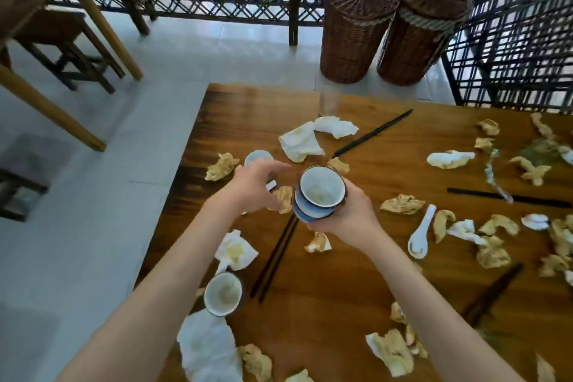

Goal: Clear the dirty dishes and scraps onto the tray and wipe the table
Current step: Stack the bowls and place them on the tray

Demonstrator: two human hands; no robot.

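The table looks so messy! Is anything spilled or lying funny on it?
Yes. Crumpled stained napkins and yellowish food scraps are scattered all over the wooden table. Dark chopsticks lie at odd angles, and a white spoon sits loose. I see no spilled liquid. The right hand holds stacked bowls.
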